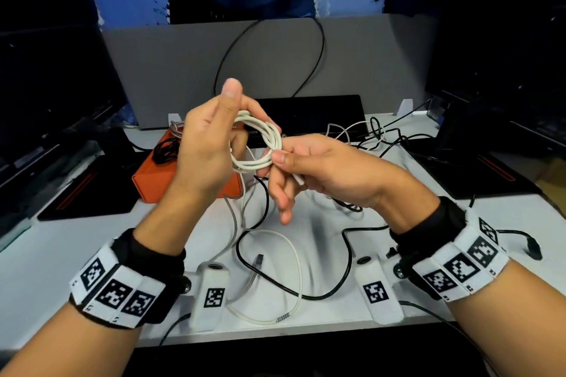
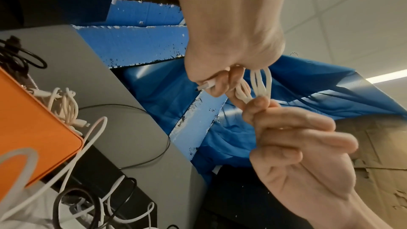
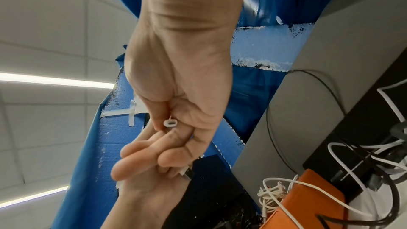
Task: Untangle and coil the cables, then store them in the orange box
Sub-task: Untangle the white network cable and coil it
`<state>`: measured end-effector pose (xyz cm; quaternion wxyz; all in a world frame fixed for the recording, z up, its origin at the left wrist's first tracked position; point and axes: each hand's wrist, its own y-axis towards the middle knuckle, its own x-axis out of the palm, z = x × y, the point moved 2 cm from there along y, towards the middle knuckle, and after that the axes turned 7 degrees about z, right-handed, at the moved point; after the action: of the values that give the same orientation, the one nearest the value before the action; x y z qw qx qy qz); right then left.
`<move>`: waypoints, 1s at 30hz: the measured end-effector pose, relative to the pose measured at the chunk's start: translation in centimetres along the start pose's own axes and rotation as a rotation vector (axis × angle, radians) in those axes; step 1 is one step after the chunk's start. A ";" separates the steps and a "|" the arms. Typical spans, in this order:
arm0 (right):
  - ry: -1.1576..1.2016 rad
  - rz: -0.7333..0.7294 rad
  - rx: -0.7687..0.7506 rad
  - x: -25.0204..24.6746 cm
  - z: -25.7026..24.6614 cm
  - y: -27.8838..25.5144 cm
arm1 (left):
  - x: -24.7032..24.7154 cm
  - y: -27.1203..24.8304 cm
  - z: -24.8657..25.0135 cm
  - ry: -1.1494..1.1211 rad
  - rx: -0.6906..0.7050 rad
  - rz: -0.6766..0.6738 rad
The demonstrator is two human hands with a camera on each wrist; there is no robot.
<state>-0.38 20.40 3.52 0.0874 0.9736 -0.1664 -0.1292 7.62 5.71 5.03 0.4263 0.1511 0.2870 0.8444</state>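
Pinching one side of a white coil between thumb and fingers, the right hand also keeps the cable's plug tucked in its grip. The left hand holds the coil's other side, fingers curled round the loops, thumb raised. Both hands hover above the surface. Behind the left hand sits the orange box, coiled cables already in it. Loose black and white cables sprawl on the surface below.
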 end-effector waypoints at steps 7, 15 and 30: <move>-0.026 0.067 -0.001 1.1 0.6 0.4 | 0.3 0.0 -1.8 -0.177 -0.260 0.227; 0.061 0.132 0.009 0.9 0.9 0.5 | 0.5 -0.1 -1.1 -0.257 -0.140 0.077; 0.113 0.426 0.081 0.5 2.4 2.0 | -0.5 1.6 -3.0 -0.274 -0.359 0.008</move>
<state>-1.19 18.06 1.58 0.0827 0.9248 -0.3683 -0.0465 5.37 3.50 3.66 0.4780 0.1872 0.0706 0.8552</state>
